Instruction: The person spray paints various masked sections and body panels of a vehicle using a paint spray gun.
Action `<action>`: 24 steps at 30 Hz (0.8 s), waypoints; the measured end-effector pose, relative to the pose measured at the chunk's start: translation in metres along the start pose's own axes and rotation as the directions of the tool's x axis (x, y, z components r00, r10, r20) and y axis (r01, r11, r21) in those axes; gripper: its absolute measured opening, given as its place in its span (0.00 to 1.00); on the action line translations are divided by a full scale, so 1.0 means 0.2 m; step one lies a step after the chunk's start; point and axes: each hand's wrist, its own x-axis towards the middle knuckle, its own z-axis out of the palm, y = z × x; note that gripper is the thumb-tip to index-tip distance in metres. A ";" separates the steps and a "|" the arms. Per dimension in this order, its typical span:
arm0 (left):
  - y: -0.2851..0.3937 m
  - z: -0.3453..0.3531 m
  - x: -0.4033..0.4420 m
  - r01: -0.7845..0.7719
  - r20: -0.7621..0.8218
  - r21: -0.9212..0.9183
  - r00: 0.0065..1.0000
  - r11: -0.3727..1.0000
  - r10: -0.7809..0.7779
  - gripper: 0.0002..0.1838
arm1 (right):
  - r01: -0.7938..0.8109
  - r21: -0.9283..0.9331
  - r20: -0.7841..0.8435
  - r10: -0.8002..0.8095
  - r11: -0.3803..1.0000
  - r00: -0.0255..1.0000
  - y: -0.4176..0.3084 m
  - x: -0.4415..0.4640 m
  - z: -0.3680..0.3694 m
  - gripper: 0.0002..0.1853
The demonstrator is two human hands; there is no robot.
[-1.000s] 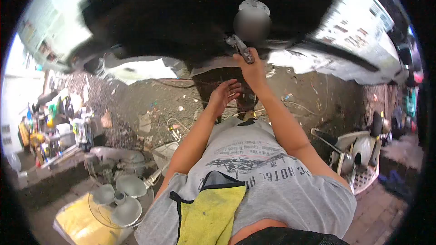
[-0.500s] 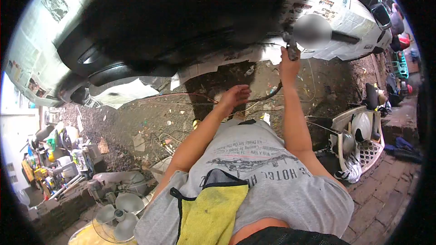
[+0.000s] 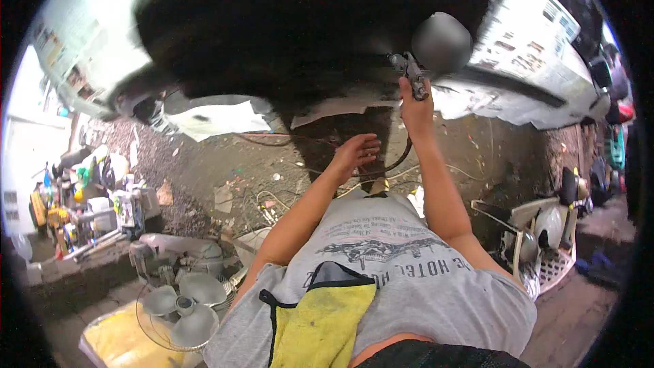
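Observation:
In my right hand (image 3: 417, 105) is a metal spray gun (image 3: 412, 75), with a dark hose hanging below it. The gun is close to a black car panel (image 3: 306, 27), whose surroundings are covered with newspaper (image 3: 531, 41). A round, blurred grey shape (image 3: 443, 42) shows beside the gun's top. My left hand (image 3: 357, 152) hangs lower, in front of my shirt, its fingers apart and nothing in it.
A fan (image 3: 182, 307) stands at the lower left, near cluttered bottles and tools (image 3: 102, 208). A pale plastic crate (image 3: 555, 269) holding parts is at the right. Hoses (image 3: 470, 172) cross the dirt ground. A yellow cloth (image 3: 320, 320) lies on my shirt.
Compared with a second ago, my right hand and the spray gun are farther right along the panel. Since half a second ago they have come back left in view. My left hand remains open.

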 end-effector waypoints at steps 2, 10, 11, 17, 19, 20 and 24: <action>0.08 -0.12 -0.07 -0.063 -0.012 -0.046 0.998 0.997 0.062 0.27 | -0.041 -0.024 0.092 0.043 0.999 0.995 -0.08 -0.07 0.22 0.26; 0.56 -0.52 -0.35 -0.339 -0.225 -0.221 0.930 0.914 0.291 0.28 | 0.242 0.044 0.332 -0.243 0.969 0.912 -0.34 -0.34 1.13 0.25; 0.60 -0.59 -0.39 -0.375 -0.252 -0.236 0.915 0.896 0.316 0.28 | 0.250 0.099 0.368 -0.269 0.963 0.890 -0.36 -0.36 1.24 0.26; 0.83 -0.70 -0.68 -0.575 -0.539 -0.188 0.738 0.796 0.406 0.28 | 0.220 0.077 0.554 -0.225 0.972 0.801 -0.63 -0.58 1.65 0.28; 0.85 -0.74 -0.72 -0.644 -0.550 -0.215 0.701 0.735 0.453 0.27 | 0.240 0.114 0.578 -0.261 0.964 0.773 -0.65 -0.63 1.75 0.28; 0.86 -0.74 -0.72 -0.644 -0.533 -0.206 0.706 0.737 0.467 0.27 | 0.251 0.132 0.588 -0.280 0.959 0.759 -0.66 -0.63 1.76 0.27; 0.83 -0.72 -0.68 -0.614 -0.471 -0.187 0.741 0.767 0.478 0.25 | 0.267 0.100 0.575 -0.275 0.958 0.771 -0.65 -0.60 1.69 0.27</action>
